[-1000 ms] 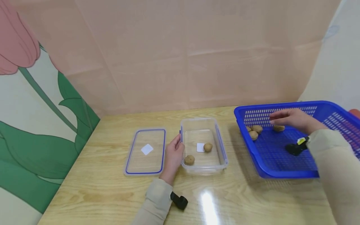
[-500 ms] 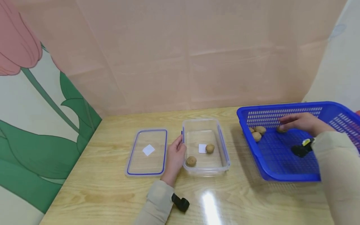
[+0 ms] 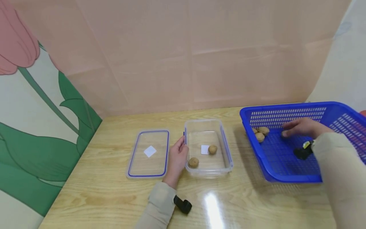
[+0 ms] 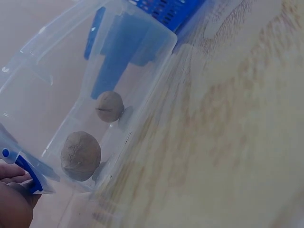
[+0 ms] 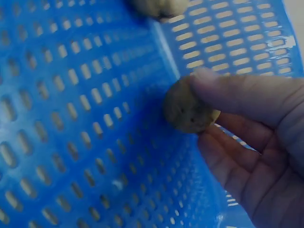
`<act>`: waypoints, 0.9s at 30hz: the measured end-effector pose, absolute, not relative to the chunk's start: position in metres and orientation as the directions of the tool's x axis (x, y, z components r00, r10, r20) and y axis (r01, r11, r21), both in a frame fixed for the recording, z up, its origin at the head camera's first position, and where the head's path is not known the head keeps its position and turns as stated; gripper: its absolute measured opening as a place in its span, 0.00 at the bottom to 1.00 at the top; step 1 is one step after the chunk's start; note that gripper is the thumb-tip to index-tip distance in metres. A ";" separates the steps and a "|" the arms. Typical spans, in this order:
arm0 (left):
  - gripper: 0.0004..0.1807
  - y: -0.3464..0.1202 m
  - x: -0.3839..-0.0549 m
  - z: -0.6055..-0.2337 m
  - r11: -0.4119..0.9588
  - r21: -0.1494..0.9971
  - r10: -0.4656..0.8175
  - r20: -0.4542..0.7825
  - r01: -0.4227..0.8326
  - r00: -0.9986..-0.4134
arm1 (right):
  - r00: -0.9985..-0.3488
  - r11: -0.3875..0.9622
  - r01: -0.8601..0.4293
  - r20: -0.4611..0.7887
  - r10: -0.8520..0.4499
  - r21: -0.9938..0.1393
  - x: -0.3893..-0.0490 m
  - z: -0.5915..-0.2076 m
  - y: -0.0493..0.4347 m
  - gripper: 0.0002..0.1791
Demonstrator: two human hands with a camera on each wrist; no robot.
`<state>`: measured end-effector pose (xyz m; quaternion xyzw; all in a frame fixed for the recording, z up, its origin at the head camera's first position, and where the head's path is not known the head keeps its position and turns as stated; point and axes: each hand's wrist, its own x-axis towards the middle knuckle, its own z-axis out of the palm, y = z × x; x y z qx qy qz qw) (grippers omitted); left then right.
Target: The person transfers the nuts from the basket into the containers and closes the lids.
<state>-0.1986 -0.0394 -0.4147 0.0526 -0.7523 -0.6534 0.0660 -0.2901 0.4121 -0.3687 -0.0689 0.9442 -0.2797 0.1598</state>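
Note:
My right hand [image 3: 302, 127] is down inside the blue plastic basket [image 3: 258, 159], pinching a walnut [image 5: 184, 107] between thumb and fingers, as the right wrist view shows. In the head view that walnut is mostly hidden by the hand. My left hand [image 3: 178, 159] holds the left side of a clear plastic food container [image 3: 197, 138], its fingers at a blue-edged side flap [image 4: 29, 171] in the left wrist view. Inside the container lie one walnut [image 3: 193, 162] at the near left corner and another walnut [image 3: 213, 149] beside a white square label [image 3: 204, 149].
Left of the container, a clear lid with a blue seal [image 3: 150, 167] lies flat on the wooden table [image 3: 100, 190]. Several more walnuts [image 3: 263, 130] sit in the basket's left far corner. A pinkish covering [image 3: 148, 57] hangs behind the table.
My right hand has lowered in the basket and taken hold of the walnut that lay under it. The left hand and the container have stayed in place.

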 end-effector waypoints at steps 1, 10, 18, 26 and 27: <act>0.25 -0.039 -0.199 -0.415 0.142 0.990 -0.164 0.040 0.017 -0.986 | -0.934 0.841 -0.055 -0.270 -0.234 -0.538 -0.290 -0.370 0.411 0.35; 0.25 -0.040 -0.198 -0.413 0.142 0.990 -0.160 0.030 0.007 -0.987 | -0.925 0.820 -0.088 -0.259 -0.278 -0.565 -0.295 -0.370 0.398 0.31; 0.25 -0.040 -0.200 -0.412 0.139 0.990 -0.168 0.043 0.020 -0.985 | -0.932 0.765 -0.085 -0.221 -0.288 -0.638 -0.296 -0.362 0.395 0.29; 0.25 -0.040 -0.197 -0.414 0.139 0.990 -0.157 0.032 0.010 -0.987 | -0.944 0.756 -0.069 -0.202 -0.260 -0.651 -0.292 -0.356 0.396 0.31; 0.25 -0.040 -0.197 -0.414 0.142 0.990 -0.157 0.032 0.009 -0.987 | -0.946 0.748 -0.061 -0.202 -0.255 -0.660 -0.292 -0.356 0.396 0.31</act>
